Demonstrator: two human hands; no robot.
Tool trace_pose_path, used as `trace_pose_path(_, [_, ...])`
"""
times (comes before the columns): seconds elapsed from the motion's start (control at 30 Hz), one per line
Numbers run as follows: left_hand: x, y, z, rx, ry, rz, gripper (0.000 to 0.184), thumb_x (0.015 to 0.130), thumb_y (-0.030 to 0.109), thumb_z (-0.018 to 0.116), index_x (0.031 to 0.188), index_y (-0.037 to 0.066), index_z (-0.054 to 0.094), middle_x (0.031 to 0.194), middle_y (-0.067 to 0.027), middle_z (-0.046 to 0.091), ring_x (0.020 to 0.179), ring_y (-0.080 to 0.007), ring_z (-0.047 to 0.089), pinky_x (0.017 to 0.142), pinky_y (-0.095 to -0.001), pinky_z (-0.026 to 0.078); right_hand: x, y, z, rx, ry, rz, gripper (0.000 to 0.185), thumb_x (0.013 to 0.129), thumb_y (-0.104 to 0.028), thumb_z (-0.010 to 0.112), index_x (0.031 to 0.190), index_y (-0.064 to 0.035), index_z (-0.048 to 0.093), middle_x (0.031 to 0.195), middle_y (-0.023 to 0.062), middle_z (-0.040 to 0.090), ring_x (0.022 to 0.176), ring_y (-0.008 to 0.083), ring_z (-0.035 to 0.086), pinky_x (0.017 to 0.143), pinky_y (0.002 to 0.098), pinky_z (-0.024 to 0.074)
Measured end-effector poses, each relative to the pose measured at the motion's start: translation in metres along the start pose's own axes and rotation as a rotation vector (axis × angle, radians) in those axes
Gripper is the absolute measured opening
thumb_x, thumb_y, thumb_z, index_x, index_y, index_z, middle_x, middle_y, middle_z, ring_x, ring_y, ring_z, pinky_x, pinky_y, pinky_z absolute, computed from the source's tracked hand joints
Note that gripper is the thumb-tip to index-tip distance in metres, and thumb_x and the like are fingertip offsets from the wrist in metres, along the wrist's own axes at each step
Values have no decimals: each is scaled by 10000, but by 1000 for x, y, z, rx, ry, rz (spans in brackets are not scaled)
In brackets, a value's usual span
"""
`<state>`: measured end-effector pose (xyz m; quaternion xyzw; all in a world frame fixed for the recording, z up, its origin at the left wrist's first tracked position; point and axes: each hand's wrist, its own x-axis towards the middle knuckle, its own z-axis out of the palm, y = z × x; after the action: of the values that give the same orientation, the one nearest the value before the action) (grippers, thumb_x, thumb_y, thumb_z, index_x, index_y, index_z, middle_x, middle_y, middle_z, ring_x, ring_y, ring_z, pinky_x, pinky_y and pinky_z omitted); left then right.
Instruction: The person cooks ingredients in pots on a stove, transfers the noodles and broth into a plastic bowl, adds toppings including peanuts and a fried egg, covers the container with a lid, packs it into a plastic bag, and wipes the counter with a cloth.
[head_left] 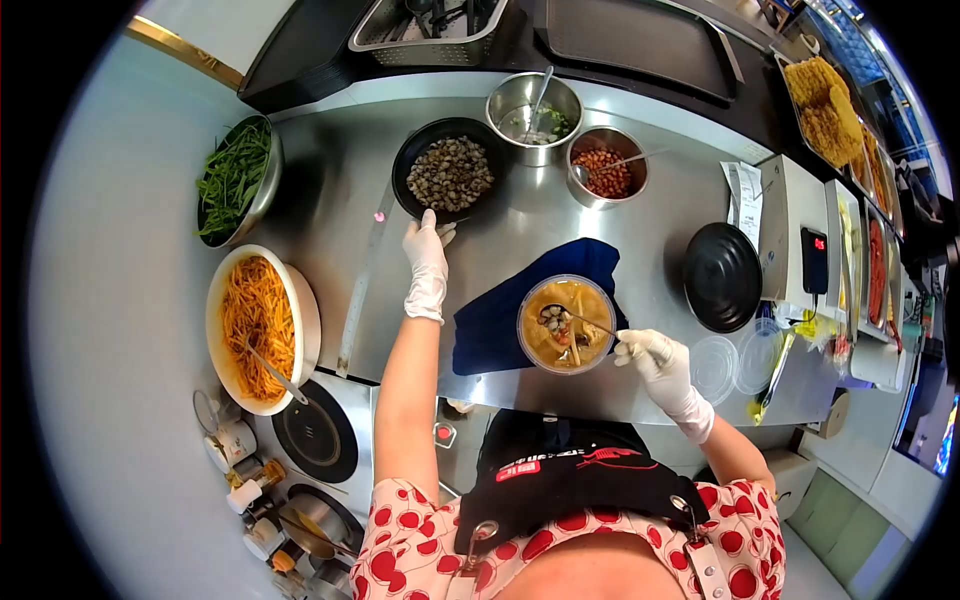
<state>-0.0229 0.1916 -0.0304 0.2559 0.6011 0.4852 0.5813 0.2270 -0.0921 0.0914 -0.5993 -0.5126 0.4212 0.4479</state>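
My left hand (428,265), in a white glove, grips the near rim of a black bowl (403,185) that stands on the steel counter. Small shellfish (451,173), apparently shelled clams, are heaped in it. My right hand (660,372), also gloved, is closed around the handle of a metal spoon (590,322). The spoon's head is over a round, clear plastic tub of soup (580,352), with some shellfish in or beside it. Pale strips and brownish broth show in the tub. Beneath it lies a folded dark blue cloth (490,335).
Behind stand a steel pot with chopped greens (545,140) and a steel pot of peanuts (606,195). Leafy greens (235,180) and a white bowl of orange shreds (310,330) are left. A black plate (722,277) and clear lids (712,370) lie right.
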Motion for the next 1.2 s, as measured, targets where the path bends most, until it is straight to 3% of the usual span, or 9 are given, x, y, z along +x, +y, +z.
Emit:
trace_pose_path(0.13, [-6,0,-11,7,32,6,309,931,166,545,1145,-55,511,949,-106,620,700,-178,644,599,-256,509,-4,2,0,-178,52,-152,199,895,26,520,1067,-3,617,802,78,648,681,146,636,663,256,522])
trace_pose_path(0.37, [-25,-1,-48,-18,79,8,416,932,148,523,1285,-54,436,1109,-146,583,783,-195,648,636,-255,507,26,-10,2,496,315,417,235,967,-138,476,1036,40,613,791,117,649,642,188,640,623,297,531])
trace_pose_path(0.63, [-53,7,-91,-35,55,31,394,937,141,503,1277,-49,444,1135,-177,585,868,-238,642,744,-309,522,164,-19,70,441,304,167,230,941,-168,537,1041,26,609,801,89,643,658,147,627,626,266,515])
trace_pose_path(0.73, [-66,5,-96,-14,-45,63,403,933,152,506,1278,-49,446,1134,-180,582,904,-263,633,799,-336,512,213,13,107,836,200,172,309,926,-182,555,1145,34,528,811,115,633,665,196,638,624,294,528])
trace_pose_path(0.8, [-68,-1,-106,26,-130,84,400,931,158,504,1274,-43,458,1119,-171,582,906,-265,629,821,-345,504,222,25,118,872,207,147,220,889,-130,561,995,50,492,796,146,619,643,245,649,570,326,532])
trace_pose_path(0.87, [-83,-8,-104,126,-96,72,353,932,165,502,1223,-34,500,1024,-134,590,834,-224,613,772,-323,501,207,21,108,597,269,295,327,837,-148,600,1035,79,473,774,142,624,581,228,636,510,329,504])
trace_pose_path(0.97, [-112,-14,-116,366,-81,1,224,938,179,503,1031,-10,580,729,-27,543,593,-110,510,553,-233,440,112,-7,62,207,472,18,338,853,-144,588,1141,28,550,840,182,655,743,261,654,676,377,516])
trace_pose_path(1.07, [-153,-38,-141,568,-230,-2,165,927,164,522,902,16,591,596,25,459,472,-62,406,443,-198,343,1,6,-1,-382,589,-59,162,865,-118,574,994,-31,617,931,151,642,839,305,629,768,357,508])
trace_pose_path(1.2, [-200,-77,-155,792,-525,-32,149,895,132,567,869,6,642,626,-1,535,508,-57,452,463,-213,362,-129,78,-48,-1080,421,390,84,775,-107,574,838,-58,600,851,134,574,794,314,606,649,406,516])
